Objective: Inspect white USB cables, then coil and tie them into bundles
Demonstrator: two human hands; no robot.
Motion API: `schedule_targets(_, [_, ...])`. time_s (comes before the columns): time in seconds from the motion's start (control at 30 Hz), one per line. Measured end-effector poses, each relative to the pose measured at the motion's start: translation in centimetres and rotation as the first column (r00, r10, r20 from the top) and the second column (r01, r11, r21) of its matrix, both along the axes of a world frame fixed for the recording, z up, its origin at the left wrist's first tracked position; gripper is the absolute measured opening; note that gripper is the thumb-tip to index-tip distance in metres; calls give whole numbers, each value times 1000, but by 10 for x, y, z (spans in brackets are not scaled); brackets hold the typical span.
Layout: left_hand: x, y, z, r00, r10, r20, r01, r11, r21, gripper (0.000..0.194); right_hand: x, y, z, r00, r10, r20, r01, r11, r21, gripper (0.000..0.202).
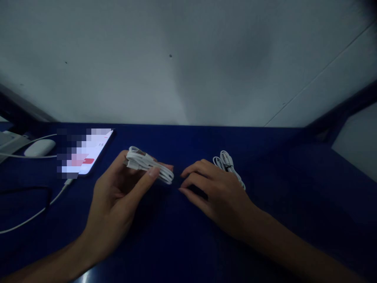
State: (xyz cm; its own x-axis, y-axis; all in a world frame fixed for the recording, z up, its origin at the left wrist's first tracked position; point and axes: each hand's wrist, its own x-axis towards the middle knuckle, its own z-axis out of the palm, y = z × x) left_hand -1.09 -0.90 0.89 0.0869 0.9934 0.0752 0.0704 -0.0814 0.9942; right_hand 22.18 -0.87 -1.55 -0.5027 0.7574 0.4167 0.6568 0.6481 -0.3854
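My left hand (118, 200) is closed on a coiled white cable (150, 164), its thumb pressing on the loops. The coil is bundled with a dark tie and hangs a little above the blue table. To its right, my right hand (212, 188) has its fingers curved and apart, and nothing shows between them. Behind that hand a second coiled white cable (228, 165) with a dark tie lies on the table, partly covered by the hand.
A lit phone (88, 159) lies at the left with a white charging cable (55, 199) plugged in. Beside it are a white rounded case (40, 148) and a dark cord (25, 189). A pale wall (165, 86) rises behind the blue table (173, 236).
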Motion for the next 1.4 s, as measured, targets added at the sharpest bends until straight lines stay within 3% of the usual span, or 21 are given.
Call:
schedule_targets(0.17, [-2, 3, -4, 986, -152, 72, 160, 979, -126, 12, 1, 3, -4, 987, -159, 10, 159, 987, 24, 13])
schedule_targets(0.23, [-3, 5, -8, 965, -210, 157, 242, 944, -225, 10, 1, 4, -5, 976, -218, 22, 217, 976, 21, 13])
schedule_targets(0.37, [-3, 7, -14, 913, -202, 354, 337, 862, -378, 19, 0, 4, -8, 954, -288, 84, 284, 957, 56, 17])
schedule_targets(0.57, [-2, 4, -17, 881, -260, 395, 417, 821, -390, 24, -4, 2, -16, 904, -396, 163, 377, 916, 138, 22])
schedule_targets(0.9, [-3, 5, -17, 902, -257, 347, 394, 819, -418, 30, -6, 2, -12, 895, -399, 198, 380, 916, 129, 28])
schedule_targets(1.07, [-2, 5, -16, 898, -225, 377, 386, 815, -433, 29, -6, 1, -9, 923, -369, 104, 358, 927, 114, 26])
schedule_targets(1.23, [-4, 4, -21, 886, -202, 418, 396, 800, -452, 29, -8, -4, 2, 967, -226, -116, 214, 971, -105, 17])
schedule_targets(1.4, [-2, 3, -23, 840, -233, 490, 467, 771, -434, 37, -11, -10, 8, 948, -185, -257, 104, 948, -300, 6])
